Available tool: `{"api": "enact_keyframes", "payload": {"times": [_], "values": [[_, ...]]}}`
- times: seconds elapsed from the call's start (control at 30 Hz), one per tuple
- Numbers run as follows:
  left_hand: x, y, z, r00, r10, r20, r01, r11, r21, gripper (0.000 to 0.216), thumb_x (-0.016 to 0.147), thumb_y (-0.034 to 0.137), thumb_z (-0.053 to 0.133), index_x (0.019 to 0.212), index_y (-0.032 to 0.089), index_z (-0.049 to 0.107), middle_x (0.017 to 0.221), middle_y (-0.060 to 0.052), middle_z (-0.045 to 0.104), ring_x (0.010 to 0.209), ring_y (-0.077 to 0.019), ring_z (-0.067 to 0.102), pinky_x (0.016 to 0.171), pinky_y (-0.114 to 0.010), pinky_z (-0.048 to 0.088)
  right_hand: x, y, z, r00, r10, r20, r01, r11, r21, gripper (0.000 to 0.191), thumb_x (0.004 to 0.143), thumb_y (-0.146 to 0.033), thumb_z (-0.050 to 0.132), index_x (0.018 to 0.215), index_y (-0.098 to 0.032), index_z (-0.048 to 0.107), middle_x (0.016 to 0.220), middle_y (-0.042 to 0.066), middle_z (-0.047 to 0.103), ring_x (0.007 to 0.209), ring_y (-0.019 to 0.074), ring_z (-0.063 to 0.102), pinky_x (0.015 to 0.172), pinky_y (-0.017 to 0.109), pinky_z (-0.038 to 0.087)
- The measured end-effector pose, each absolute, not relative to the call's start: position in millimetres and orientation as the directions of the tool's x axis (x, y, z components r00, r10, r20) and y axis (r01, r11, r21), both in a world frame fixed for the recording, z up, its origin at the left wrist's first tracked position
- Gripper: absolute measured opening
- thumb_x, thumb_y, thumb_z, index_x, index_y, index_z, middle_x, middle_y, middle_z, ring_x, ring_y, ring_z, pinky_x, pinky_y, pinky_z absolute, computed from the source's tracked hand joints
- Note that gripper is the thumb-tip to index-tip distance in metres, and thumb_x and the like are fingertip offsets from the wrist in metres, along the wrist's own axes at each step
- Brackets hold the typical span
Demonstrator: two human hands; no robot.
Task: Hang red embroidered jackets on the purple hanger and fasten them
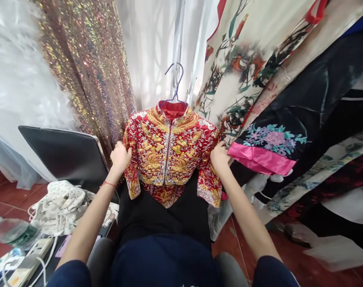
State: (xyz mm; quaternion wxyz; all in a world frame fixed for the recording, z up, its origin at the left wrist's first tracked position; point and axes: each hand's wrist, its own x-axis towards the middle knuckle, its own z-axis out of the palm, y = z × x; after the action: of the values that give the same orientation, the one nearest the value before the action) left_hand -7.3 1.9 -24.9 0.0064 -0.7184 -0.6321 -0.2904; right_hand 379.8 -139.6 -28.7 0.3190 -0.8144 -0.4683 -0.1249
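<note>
In front of me a red jacket (181, 147) with gold and silver embroidery lies over my lap, its front facing up. A thin purple hanger (179, 79) sits inside its collar, hook upward. My left hand (121, 156) is closed on the sleeve at the left side. On the opposite sleeve my right hand (219, 156) is closed too, close to a dark garment's pink cuff (262, 157). Below the jacket's hem shows a pointed piece of matching red embroidered cloth (166, 194).
A sequined gold dress (88, 63) and a cream floral garment (229, 67) hang behind the jacket. To the left stand a black panel (64, 153), a bundled white cloth (60, 205), a plastic bottle (15, 231) and a power strip (32, 259). Dark garments (325, 83) hang at right.
</note>
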Motion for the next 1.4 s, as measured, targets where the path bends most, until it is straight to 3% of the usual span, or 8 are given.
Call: {"api": "enact_keyframes", "payload": {"times": [0.1, 0.2, 0.3, 0.47, 0.6, 0.8, 1.2, 1.4], "values": [[31.6, -20.9, 1.0, 0.16, 0.765, 0.624, 0.869, -0.409, 0.278, 0.049, 0.094, 0.038, 0.046, 0.13, 0.005, 0.052, 0.128, -0.03, 0.061, 0.121, -0.0424, 0.059, 0.099, -0.054, 0.047, 329.9, -136.9, -13.3, 0.588, 0.481, 0.651, 0.793, -0.501, -0.346, 0.045, 0.094, -0.018, 0.032, 0.13, -0.003, 0.054, 0.108, 0.034, 0.063, 0.101, 0.0387, 0.062, 0.076, 0.048, 0.052], [72.9, -28.4, 35.9, 0.332, 0.564, 0.756, 0.738, -0.654, 0.164, 0.044, 0.096, 0.031, 0.044, 0.135, 0.011, 0.051, 0.145, -0.025, 0.052, 0.138, -0.0356, 0.048, 0.111, -0.051, 0.041, 283.3, -126.0, 9.5, 0.475, 0.6, 0.644, 0.874, -0.41, -0.262, 0.032, 0.097, -0.022, 0.038, 0.117, -0.01, 0.06, 0.113, 0.025, 0.066, 0.105, 0.0328, 0.062, 0.075, 0.038, 0.052], [103.0, -19.8, 65.3, 0.475, 0.402, 0.783, 0.614, -0.789, 0.033, 0.037, 0.093, 0.029, 0.052, 0.129, 0.02, 0.057, 0.16, -0.017, 0.039, 0.152, -0.035, 0.029, 0.122, -0.058, 0.025, 256.1, -105.0, 26.2, 0.389, 0.76, 0.52, 0.897, -0.185, -0.402, 0.021, 0.098, -0.029, 0.047, 0.102, -0.017, 0.064, 0.1, 0.012, 0.072, 0.094, 0.0253, 0.068, 0.078, 0.033, 0.051], [115.3, -1.0, 79.1, 0.576, 0.413, 0.705, 0.584, -0.812, 0.0, 0.021, 0.088, 0.026, 0.06, 0.106, 0.016, 0.067, 0.148, -0.022, 0.052, 0.15, -0.0413, 0.031, 0.122, -0.065, 0.017, 243.2, -64.6, 27.6, 0.408, 0.864, 0.295, 0.394, 0.125, -0.911, 0.016, 0.096, -0.028, 0.057, 0.084, -0.018, 0.06, 0.078, 0.005, 0.073, 0.062, 0.0168, 0.069, 0.062, 0.026, 0.049], [108.9, 3.2, 70.4, 0.623, 0.408, 0.667, 0.575, -0.817, -0.037, 0.018, 0.094, 0.02, 0.051, 0.099, 0.016, 0.068, 0.112, -0.018, 0.071, 0.148, -0.0382, 0.036, 0.118, -0.063, 0.029, 234.3, -48.2, 22.4, 0.397, 0.888, 0.234, 0.198, 0.166, -0.966, 0.023, 0.099, -0.032, 0.053, 0.082, -0.017, 0.058, 0.071, 0.001, 0.071, 0.048, 0.0094, 0.063, 0.049, 0.019, 0.042], [108.2, 1.1, 56.8, 0.585, 0.388, 0.712, 0.572, -0.82, -0.023, 0.018, 0.099, 0.023, 0.047, 0.095, 0.016, 0.064, 0.105, -0.014, 0.072, 0.148, -0.0353, 0.038, 0.114, -0.053, 0.04, 224.2, -46.3, 18.7, 0.402, 0.898, 0.181, -0.152, 0.261, -0.953, 0.029, 0.098, -0.031, 0.053, 0.073, -0.017, 0.058, 0.055, -0.005, 0.061, 0.041, 0.0046, 0.053, 0.045, 0.016, 0.035], [117.9, -17.3, 26.7, 0.321, 0.432, 0.843, 0.659, -0.741, 0.129, 0.02, 0.1, 0.027, 0.044, 0.103, 0.019, 0.062, 0.114, -0.017, 0.071, 0.131, -0.0305, 0.055, 0.107, -0.05, 0.041, 211.9, -56.9, -49.4, 0.528, 0.843, 0.098, 0.011, 0.108, -0.994, 0.036, 0.09, -0.025, 0.046, 0.054, -0.022, 0.047, 0.043, -0.005, 0.047, 0.041, 0.0113, 0.045, 0.048, 0.024, 0.038], [109.7, -29.0, -43.3, 0.075, 0.444, 0.893, 0.633, -0.713, 0.302, 0.046, 0.09, 0.039, 0.062, 0.125, 0.015, 0.047, 0.138, -0.025, 0.052, 0.134, -0.0321, 0.049, 0.108, -0.049, 0.04, 181.2, -84.3, -110.4, 0.62, 0.773, 0.131, 0.161, 0.038, -0.986, 0.033, 0.085, -0.029, 0.047, 0.052, -0.025, 0.042, 0.043, -0.005, 0.043, 0.048, 0.0138, 0.041, 0.056, 0.025, 0.035]]}}
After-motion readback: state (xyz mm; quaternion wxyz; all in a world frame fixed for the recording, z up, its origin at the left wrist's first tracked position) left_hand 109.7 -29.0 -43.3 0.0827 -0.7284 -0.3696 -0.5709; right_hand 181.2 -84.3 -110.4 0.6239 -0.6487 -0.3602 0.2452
